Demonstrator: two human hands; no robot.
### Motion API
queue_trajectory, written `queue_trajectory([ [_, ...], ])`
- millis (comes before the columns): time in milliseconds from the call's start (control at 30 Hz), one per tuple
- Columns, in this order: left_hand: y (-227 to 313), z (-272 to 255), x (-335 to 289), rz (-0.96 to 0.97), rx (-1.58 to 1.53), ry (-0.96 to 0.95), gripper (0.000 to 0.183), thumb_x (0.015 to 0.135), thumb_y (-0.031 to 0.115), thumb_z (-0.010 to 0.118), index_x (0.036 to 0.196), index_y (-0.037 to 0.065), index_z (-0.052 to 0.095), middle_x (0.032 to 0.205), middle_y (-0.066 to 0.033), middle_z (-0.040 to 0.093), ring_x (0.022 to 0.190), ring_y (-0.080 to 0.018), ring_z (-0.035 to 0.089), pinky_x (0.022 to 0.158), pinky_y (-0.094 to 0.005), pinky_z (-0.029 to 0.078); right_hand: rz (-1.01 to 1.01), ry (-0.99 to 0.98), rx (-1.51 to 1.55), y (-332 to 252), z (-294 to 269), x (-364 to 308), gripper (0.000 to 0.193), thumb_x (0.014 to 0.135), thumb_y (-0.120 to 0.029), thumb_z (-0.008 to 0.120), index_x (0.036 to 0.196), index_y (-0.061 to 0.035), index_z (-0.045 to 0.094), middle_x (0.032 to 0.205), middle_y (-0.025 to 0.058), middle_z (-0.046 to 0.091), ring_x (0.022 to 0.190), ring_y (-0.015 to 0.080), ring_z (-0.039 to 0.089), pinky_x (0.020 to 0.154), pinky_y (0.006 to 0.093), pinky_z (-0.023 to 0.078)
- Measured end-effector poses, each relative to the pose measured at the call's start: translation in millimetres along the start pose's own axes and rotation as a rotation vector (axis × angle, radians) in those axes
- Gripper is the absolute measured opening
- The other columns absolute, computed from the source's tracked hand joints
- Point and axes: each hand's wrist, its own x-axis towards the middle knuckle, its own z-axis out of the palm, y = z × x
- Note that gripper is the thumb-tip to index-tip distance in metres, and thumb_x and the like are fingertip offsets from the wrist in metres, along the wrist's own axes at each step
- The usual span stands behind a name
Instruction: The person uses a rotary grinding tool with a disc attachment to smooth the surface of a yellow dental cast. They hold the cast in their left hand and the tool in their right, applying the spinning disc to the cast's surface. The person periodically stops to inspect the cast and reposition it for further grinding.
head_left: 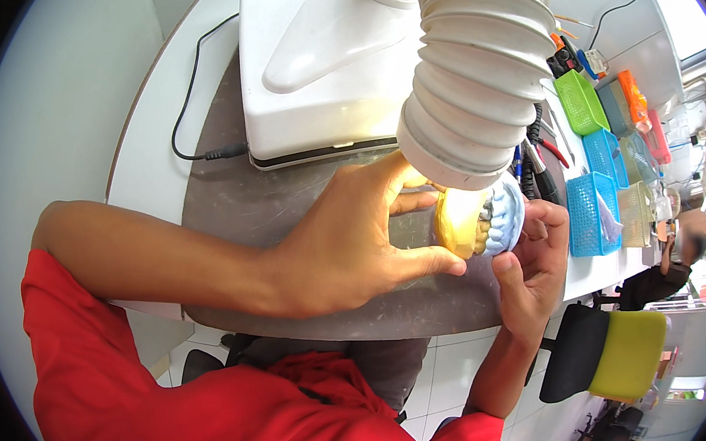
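Note:
My left hand (pixel 347 241) grips a yellow dental cast (pixel 455 221) between thumb and fingers. A light blue dental cast (pixel 507 220) sits in my right hand (pixel 541 258), thumb at its lower edge and fingers curled behind it. The two casts are pressed tooth side to tooth side, or nearly so; a few darker teeth show between them. Both are held up over the grey mat (pixel 284 240), right under the mouth of a white ribbed hose (pixel 478 80), which hides their upper edges and some of my left fingertips.
A white box-shaped machine (pixel 329 109) stands behind my left hand, its black cable (pixel 179 121) running left. Pens and tools (pixel 542 166) lie right of the hose. Beyond them are a green basket (pixel 580 102) and a blue basket (pixel 590 212). A chair (pixel 631 358) and another person (pixel 658 281) are farther right.

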Motion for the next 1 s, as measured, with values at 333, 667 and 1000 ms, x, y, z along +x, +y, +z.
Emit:
queue_trajectory([
  [333, -14.4, 0.9, 1.8, 0.144, 0.088, 0.036, 0.067, 0.073, 0.019, 0.089, 0.126, -0.005, 0.055, 0.114, -0.0236, 0.070, 0.113, -0.0336, 0.067, 0.101, -0.0398, 0.052, 0.004, 0.064, 0.048, 5.7, 0.7, -4.7, 0.065, 0.086, -0.017, 0.082, 0.132, -0.0006, 0.040, 0.144, 0.0291, 0.047, 0.129, 0.0277, 0.054, 0.107, 0.0405, 0.045],
  [667, 4.1, 1.2, 0.7, -0.126, -0.185, -0.059, 0.065, 0.088, 0.002, 0.076, 0.140, -0.005, 0.039, 0.136, -0.0186, 0.056, 0.129, -0.0259, 0.056, 0.110, -0.0386, 0.048, 0.026, 0.063, -0.020, 1.5, 1.8, 0.0, 0.073, 0.079, -0.014, 0.087, 0.134, -0.0003, 0.041, 0.126, 0.0186, 0.061, 0.120, 0.0236, 0.060, 0.104, 0.0382, 0.048],
  [1000, 11.0, 1.5, 4.2, -0.235, -0.330, -0.078, 0.059, 0.092, 0.000, 0.070, 0.141, -0.006, 0.038, 0.137, -0.0201, 0.055, 0.126, -0.0257, 0.058, 0.108, -0.0373, 0.049, 0.006, 0.094, -0.023, -0.2, 0.7, -0.4, 0.071, 0.078, -0.009, 0.086, 0.132, 0.0015, 0.043, 0.128, 0.0195, 0.061, 0.121, 0.0253, 0.061, 0.105, 0.0390, 0.048],
])
